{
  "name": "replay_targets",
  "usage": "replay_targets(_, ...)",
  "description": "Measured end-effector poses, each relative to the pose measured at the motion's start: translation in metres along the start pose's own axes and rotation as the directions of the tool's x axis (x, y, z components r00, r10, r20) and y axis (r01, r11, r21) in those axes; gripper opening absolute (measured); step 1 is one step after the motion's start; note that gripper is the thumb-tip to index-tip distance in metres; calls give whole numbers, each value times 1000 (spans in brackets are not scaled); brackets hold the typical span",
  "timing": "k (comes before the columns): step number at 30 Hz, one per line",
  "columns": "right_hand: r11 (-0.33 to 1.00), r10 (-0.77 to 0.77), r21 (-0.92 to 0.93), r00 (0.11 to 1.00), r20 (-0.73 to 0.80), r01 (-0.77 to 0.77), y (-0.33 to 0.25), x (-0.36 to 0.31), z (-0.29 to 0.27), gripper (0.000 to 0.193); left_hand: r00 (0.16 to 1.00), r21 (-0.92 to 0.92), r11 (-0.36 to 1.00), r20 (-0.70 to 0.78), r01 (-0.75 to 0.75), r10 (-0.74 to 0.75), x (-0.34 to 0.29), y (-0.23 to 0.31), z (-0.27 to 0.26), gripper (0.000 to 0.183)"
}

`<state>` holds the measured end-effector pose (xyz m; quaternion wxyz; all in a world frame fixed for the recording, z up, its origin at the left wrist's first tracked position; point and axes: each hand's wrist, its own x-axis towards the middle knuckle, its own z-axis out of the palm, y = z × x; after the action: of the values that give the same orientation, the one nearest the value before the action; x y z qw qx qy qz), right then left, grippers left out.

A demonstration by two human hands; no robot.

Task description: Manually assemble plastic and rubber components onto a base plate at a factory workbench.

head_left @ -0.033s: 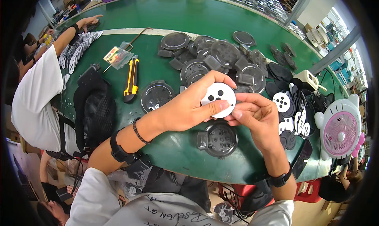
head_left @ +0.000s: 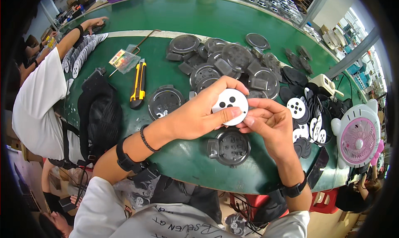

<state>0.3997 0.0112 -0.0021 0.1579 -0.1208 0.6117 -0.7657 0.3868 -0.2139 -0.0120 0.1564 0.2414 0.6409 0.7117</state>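
Note:
Between both hands is a round white disc [head_left: 227, 113] with several black holes or dots. My left hand [head_left: 203, 115] grips it from the left, thumb pressed on its face and index finger curled over its upper edge. At the disc's right edge, my right hand [head_left: 272, 123] pinches with thumb and fingers; its fingertips are partly hidden. Just below the hands lies a clear dark plastic round cover [head_left: 234, 146] with a side tab. Another such cover [head_left: 165, 101] rests left of my left hand. Behind the hands is a pile of the same covers [head_left: 237, 57].
On the right are loose white and black discs [head_left: 296, 107] and a pink-and-white fan [head_left: 358, 140]. A yellow utility knife [head_left: 138, 84], a small plastic packet [head_left: 124, 60] and a black bag [head_left: 99, 109] lie left. Beyond them, a co-worker's arm [head_left: 70, 42] reaches past rows of discs [head_left: 83, 50].

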Motion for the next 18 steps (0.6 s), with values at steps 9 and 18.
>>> replay_targets(9, 998, -50, -52, 992, -115, 45, 3, 0, 6, 38, 935, 515, 807, -33, -287, 354, 3, -10, 5, 42)
replay_targets(18, 964, -242, -134, 967, -82, 230, 2, -9, 14, 36, 960, 470, 849, -11, -242, 280, 2, -3, 6, 48)
